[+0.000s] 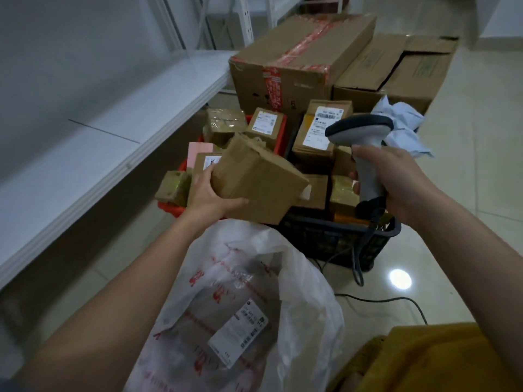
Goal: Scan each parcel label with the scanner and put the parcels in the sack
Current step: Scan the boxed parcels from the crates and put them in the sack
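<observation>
My left hand (210, 196) grips a brown cardboard parcel (260, 179) by its near left corner and holds it tilted above the crates; no label shows on its visible faces. My right hand (396, 182) grips the handle of a grey barcode scanner (365, 154), whose dark head points left, toward the parcel. Below my hands lies an open white plastic sack (254, 301) with red print. Inside it rests a parcel with a white label (239, 332).
A red crate (181, 212) and a black crate (336, 241) hold several small labelled parcels. Large cardboard boxes (300, 58) stand behind them, with crumpled pale cloth (402, 125) to the right. A white shelf (85, 154) runs along the left. The scanner cable (396, 299) trails over the tiled floor.
</observation>
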A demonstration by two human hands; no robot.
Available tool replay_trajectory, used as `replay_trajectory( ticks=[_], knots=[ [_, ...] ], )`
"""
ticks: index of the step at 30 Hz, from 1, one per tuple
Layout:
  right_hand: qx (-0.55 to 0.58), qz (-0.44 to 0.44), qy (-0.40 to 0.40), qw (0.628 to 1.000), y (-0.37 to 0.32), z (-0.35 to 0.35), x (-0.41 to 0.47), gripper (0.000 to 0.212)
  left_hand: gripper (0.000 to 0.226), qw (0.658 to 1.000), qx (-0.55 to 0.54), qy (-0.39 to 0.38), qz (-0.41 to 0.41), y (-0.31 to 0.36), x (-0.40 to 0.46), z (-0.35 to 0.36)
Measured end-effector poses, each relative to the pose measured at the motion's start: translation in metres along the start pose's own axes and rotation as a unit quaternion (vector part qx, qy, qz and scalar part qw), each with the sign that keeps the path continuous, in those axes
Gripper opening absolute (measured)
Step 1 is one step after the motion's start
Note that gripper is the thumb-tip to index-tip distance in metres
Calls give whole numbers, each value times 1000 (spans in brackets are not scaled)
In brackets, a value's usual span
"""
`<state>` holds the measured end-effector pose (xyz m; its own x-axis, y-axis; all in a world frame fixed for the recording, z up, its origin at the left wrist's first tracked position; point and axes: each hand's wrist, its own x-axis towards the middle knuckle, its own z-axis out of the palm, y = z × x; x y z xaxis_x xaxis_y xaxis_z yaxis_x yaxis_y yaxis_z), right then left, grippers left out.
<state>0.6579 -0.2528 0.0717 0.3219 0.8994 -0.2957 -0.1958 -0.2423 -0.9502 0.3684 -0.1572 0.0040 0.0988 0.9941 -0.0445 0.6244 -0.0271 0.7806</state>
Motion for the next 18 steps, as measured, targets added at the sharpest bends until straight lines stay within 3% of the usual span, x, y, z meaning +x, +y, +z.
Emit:
replay_trajectory(
  ticks=[2, 5, 11, 13, 18],
  knots=[
    [2, 15, -2, 1000, -1, 6, -4, 30, 106, 999, 0, 28, 18, -10, -21, -4],
    [9, 52, -3, 999, 2, 20, -5, 33, 109, 989, 101, 74, 85, -22, -48, -5],
    [40, 89, -8, 995, 15, 51, -9, 23, 109, 931, 274, 72, 228, -57, -70, 12],
    [27, 90, -4, 996, 27, 57, -7, 29, 108, 933, 268, 56, 234, -68, -71, 20],
    [-3, 124, 18, 992, 65, 61, 2, 38, 125, 975, 143, 15, 167, -88, -68, 17]
  ],
)
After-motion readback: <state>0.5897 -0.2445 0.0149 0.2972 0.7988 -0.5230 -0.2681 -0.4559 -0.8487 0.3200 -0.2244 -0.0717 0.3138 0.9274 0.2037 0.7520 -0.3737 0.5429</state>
